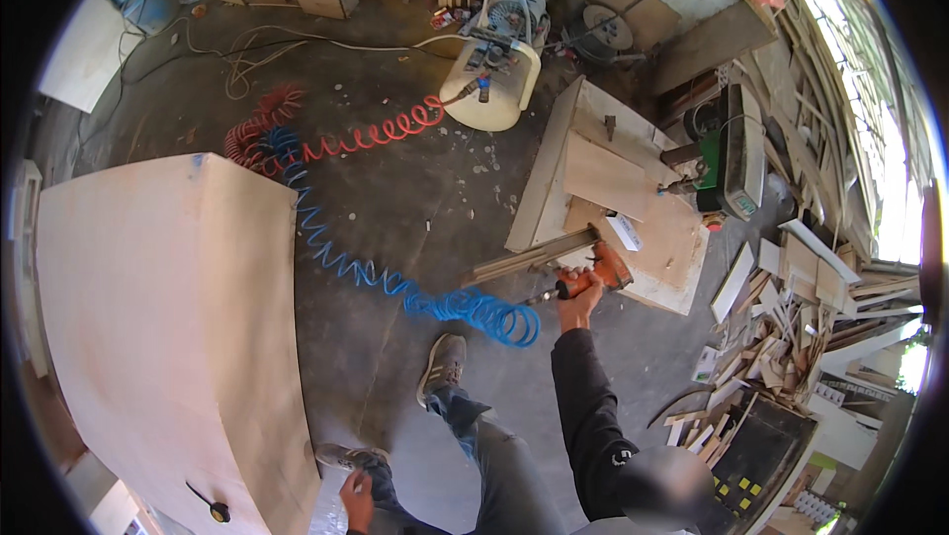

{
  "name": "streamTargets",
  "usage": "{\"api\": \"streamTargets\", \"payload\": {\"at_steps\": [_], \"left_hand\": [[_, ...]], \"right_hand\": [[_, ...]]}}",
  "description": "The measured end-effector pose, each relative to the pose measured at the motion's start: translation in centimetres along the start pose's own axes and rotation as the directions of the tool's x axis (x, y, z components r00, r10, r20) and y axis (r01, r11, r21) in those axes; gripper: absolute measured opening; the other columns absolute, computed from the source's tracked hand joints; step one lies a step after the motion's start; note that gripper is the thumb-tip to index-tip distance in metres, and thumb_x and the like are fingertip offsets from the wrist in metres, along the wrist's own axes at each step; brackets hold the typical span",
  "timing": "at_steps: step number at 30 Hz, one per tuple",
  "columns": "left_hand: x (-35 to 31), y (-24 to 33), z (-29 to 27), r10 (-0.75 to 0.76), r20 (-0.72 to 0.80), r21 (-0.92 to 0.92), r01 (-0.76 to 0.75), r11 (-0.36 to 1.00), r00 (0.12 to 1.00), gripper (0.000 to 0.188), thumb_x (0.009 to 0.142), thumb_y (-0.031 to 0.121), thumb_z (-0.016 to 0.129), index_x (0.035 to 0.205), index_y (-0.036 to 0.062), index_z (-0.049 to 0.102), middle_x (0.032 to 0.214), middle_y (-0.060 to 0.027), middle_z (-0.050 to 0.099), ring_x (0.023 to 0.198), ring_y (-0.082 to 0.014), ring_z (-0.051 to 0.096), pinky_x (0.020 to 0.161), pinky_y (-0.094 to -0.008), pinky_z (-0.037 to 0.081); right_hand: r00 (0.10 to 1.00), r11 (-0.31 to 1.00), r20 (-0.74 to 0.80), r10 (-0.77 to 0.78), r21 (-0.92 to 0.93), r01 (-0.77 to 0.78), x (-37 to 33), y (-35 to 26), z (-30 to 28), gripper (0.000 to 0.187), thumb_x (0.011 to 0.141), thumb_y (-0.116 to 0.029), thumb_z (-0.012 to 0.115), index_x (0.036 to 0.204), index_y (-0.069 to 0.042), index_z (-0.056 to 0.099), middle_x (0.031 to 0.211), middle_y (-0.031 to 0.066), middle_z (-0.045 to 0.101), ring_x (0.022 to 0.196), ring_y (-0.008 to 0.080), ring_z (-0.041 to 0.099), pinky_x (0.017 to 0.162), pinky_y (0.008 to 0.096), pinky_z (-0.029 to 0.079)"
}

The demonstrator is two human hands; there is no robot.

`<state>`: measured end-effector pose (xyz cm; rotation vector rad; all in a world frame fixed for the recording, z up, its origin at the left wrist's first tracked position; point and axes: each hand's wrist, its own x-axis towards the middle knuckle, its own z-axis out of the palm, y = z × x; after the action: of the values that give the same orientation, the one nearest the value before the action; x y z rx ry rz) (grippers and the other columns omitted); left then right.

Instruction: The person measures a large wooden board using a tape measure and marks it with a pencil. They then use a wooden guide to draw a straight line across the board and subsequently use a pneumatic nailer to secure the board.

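My right hand (577,304) is closed around the handle of an orange air nail gun (611,266). A coiled blue air hose (484,313) runs to the gun's handle end. Just beyond the gun, narrow wooden strips (529,256) stick out past the edge of a low white work table (657,295). Low in the picture, my left hand (357,501) hangs beside my leg, near a large pale wooden box (252,337). Its fingers are curled in together; whatever they may hold is too small to make out.
A green drill press (714,161) stands over the table's right side. Behind is a cream air compressor (491,90) with a red coiled hose (371,130). Both hoses trail across the floor. Wood offcuts (776,327) are heaped at right. A small black and yellow object (218,511) lies on the box.
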<state>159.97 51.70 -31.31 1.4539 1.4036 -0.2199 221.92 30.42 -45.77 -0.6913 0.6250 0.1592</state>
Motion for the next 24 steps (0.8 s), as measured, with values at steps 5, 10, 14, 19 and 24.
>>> {"api": "streamTargets", "payload": {"at_steps": [5,10,14,19,24], "left_hand": [[-6.7,-13.1,-9.8,-0.370,-0.172,0.088,0.388,0.917,0.913,0.028,0.086,0.013,0.071,0.108,-0.0034,0.071,0.082,-0.0117,0.073,0.071,-0.0212,0.072,0.055,-0.0334,0.056],[-8.1,-7.7,-8.7,-0.505,-0.045,0.110,0.507,0.855,0.862,0.032,0.091,0.017,0.069,0.115,-0.0032,0.069,0.089,-0.0125,0.074,0.080,-0.0212,0.074,0.063,-0.0331,0.057],[-6.7,-3.4,-3.7,-0.524,-0.006,-0.046,0.523,0.851,0.852,0.033,0.091,0.018,0.069,0.118,-0.0003,0.069,0.092,-0.0133,0.075,0.082,-0.0192,0.074,0.065,-0.0326,0.057],[-11.9,-5.8,-1.4,-0.420,-0.142,0.006,0.425,0.905,0.896,0.029,0.089,0.014,0.072,0.112,-0.0021,0.072,0.093,-0.0136,0.076,0.084,-0.0189,0.073,0.075,-0.0329,0.058],[-14.3,-8.3,0.6,-0.423,-0.194,-0.037,0.424,0.905,0.885,0.028,0.089,0.016,0.071,0.110,-0.0023,0.073,0.090,-0.0131,0.076,0.083,-0.0186,0.073,0.076,-0.0319,0.057]], "right_hand": [[0.999,0.996,0.000,0.040,0.074,-0.040,7.1,2.9,0.0,0.013,0.088,-0.019,0.052,0.089,-0.007,0.049,0.076,0.0120,0.055,0.080,0.0303,0.057,0.092,0.0516,0.048],[0.996,0.991,-0.087,0.019,-0.129,-0.031,10.4,2.6,-2.0,0.013,0.097,-0.020,0.051,0.094,-0.008,0.056,0.086,0.0127,0.063,0.086,0.0291,0.062,0.082,0.0484,0.052],[0.978,0.822,-0.184,0.097,-0.539,-0.183,14.9,-2.0,-5.4,0.022,0.102,-0.031,0.054,0.103,-0.010,0.059,0.092,0.0087,0.067,0.078,0.0279,0.068,0.057,0.0431,0.052],[0.958,0.451,-0.284,-0.039,-0.861,-0.236,11.9,-0.7,-4.5,0.033,0.092,-0.036,0.067,0.108,-0.007,0.062,0.089,0.0069,0.067,0.072,0.0277,0.067,0.070,0.0423,0.059],[0.955,0.128,-0.112,-0.274,-0.989,-0.080,11.5,-2.9,-6.4,0.033,0.092,-0.031,0.065,0.111,-0.004,0.068,0.093,0.0129,0.069,0.082,0.0314,0.070,0.073,0.0443,0.058]]}}
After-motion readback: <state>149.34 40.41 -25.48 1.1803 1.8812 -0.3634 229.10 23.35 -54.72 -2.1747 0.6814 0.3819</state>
